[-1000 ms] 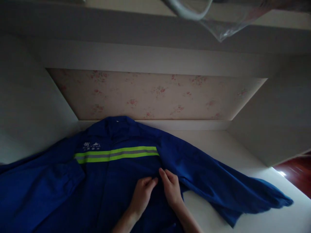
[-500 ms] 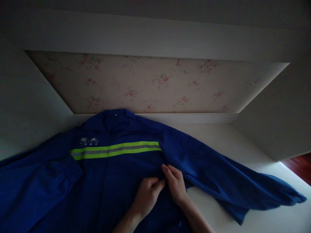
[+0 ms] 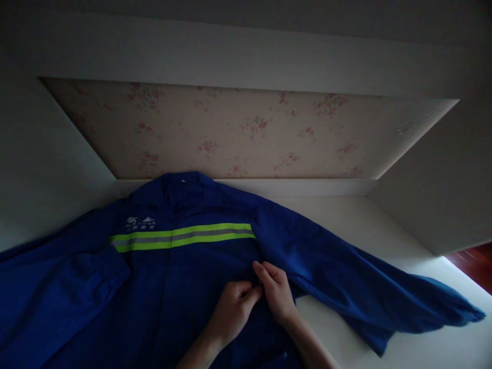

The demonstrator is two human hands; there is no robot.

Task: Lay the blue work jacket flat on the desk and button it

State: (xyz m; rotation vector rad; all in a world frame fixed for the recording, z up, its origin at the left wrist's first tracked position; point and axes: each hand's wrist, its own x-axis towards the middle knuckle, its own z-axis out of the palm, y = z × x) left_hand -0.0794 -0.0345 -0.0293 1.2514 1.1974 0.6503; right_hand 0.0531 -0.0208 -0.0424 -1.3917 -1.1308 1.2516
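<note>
A blue jacket [image 3: 184, 277] lies spread flat, front up, on a white surface [image 3: 384, 241] set in a recess. Its collar [image 3: 184, 187] lies against the back ledge, and a yellow and grey stripe [image 3: 182, 237] runs across its chest, with a small white logo [image 3: 141, 223] just above the stripe's left end. Below the stripe's right end both hands meet on the cloth. The left hand [image 3: 232, 310] is curled, its fingers bent and pinching a bit of fabric. The right hand [image 3: 277, 294], touching the left, has its fingers bent over the same fold, thumb tucked under; how much cloth it grips I cannot tell in the dim light. One sleeve [image 3: 365, 292] stretches away from the hands to the right across the surface, its cuff near the edge. The other sleeve [image 3: 57, 287] is folded on the far side of the stripe. Behind the collar stands a wall with flowered paper [image 3: 246, 133].
</note>
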